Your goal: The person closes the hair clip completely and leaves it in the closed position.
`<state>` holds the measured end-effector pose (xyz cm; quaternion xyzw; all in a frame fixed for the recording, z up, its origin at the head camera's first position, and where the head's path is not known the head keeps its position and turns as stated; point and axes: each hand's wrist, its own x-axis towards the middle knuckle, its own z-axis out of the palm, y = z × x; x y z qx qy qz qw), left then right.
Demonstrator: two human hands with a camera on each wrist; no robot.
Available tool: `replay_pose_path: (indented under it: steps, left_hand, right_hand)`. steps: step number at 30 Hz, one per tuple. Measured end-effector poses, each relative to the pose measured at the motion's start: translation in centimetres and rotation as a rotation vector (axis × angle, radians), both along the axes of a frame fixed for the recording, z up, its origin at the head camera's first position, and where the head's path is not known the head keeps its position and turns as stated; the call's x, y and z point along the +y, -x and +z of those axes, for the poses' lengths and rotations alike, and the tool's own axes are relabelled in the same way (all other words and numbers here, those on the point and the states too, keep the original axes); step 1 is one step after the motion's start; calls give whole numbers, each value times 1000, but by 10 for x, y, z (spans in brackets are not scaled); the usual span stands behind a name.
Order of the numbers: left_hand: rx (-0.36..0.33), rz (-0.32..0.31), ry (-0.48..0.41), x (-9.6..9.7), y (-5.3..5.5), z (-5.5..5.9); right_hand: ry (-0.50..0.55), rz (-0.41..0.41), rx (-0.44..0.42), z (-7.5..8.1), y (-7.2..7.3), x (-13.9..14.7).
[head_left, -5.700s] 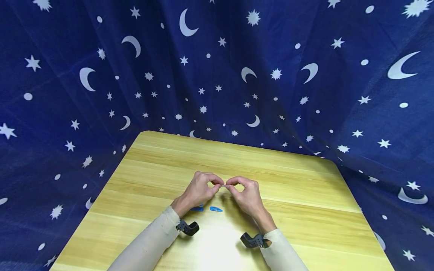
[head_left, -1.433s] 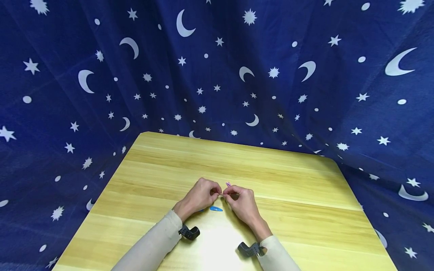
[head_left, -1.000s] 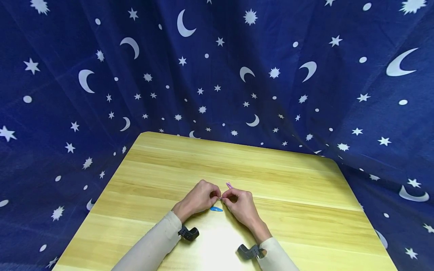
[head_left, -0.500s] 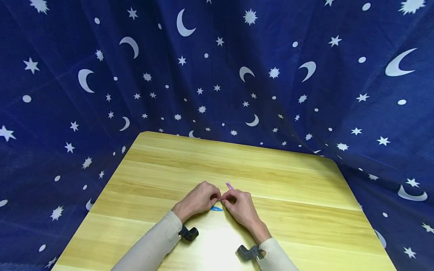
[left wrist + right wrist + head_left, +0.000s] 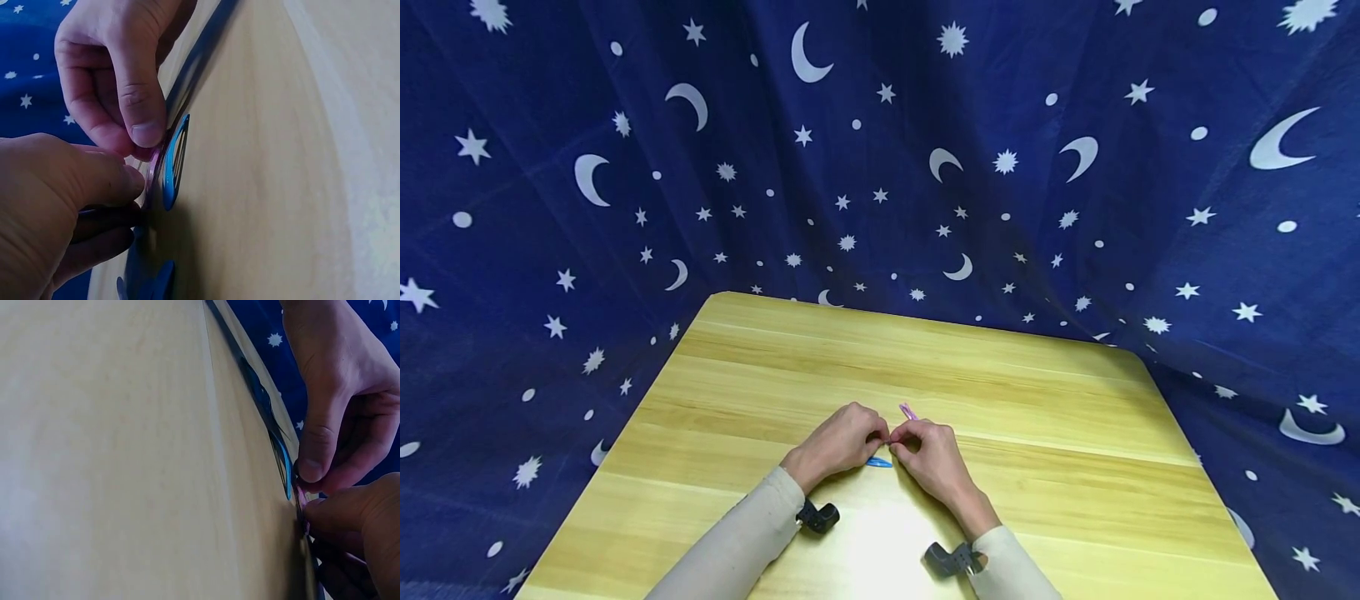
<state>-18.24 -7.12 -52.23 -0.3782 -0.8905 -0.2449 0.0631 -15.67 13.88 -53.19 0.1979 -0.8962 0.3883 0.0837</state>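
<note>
In the head view my left hand [image 5: 842, 437] and right hand [image 5: 931, 457] meet fingertip to fingertip low over the table. Between them they pinch a small pink-purple snap hair clip [image 5: 150, 178], one hand at each end; the fingers cover much of it. Just beside it on the wood lies a blue snap hair clip [image 5: 878, 462], which both wrist views show close to the fingertips. A second pink clip [image 5: 907, 411] shows beyond my right hand's knuckles. More blue clips [image 5: 164, 281] appear at the bottom of the left wrist view, hidden behind my left hand in the head view.
The wooden table [image 5: 1037, 400] stretches out around the hands. A dark blue curtain [image 5: 880, 167] with white stars and moons hangs behind it and at both sides. Black wrist cameras [image 5: 818, 517] sit below each hand.
Since the earliest frame both hands have come lower and nearer, covering the left blue clips; the pink clip beyond my right hand has come into view. Over the last half second they hardly move.
</note>
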Motion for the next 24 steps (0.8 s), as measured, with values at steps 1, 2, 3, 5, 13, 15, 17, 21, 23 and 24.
replay_pose_path:
  steps: [1, 2, 3, 5, 13, 15, 17, 21, 23, 24]
  left_hand:
    - [-5, 0, -6, 0, 0, 0]
    - [-9, 2, -15, 0, 0, 0]
    - [-13, 4, -21, -1, 0, 0]
    - [-22, 10, -41, -1, 0, 2]
    - [-47, 44, -103, -5, 3, 12]
    - [-50, 56, -106, -6, 5, 13]
    - [-47, 69, -112, -7, 7, 15]
    - [-32, 93, -121, -7, 12, 18]
    - [-21, 104, -129, -6, 15, 20]
    - [-17, 109, -131, -6, 16, 22]
  right_hand:
    - [-3, 0, 7, 0, 0, 0]
    - [-3, 1, 18, -1, 0, 0]
    - [-4, 2, 28, -1, 0, 0]
    - [-6, -2, 51, -2, 0, 0]
    - [13, -55, 55, 6, 2, 6]
    - [22, -66, 47, 9, 4, 8]
    - [37, -73, 45, 12, 6, 11]
    - [43, -93, 67, 15, 10, 16]
    - [31, -110, 91, 17, 12, 19]
    - [22, -119, 103, 18, 14, 20]
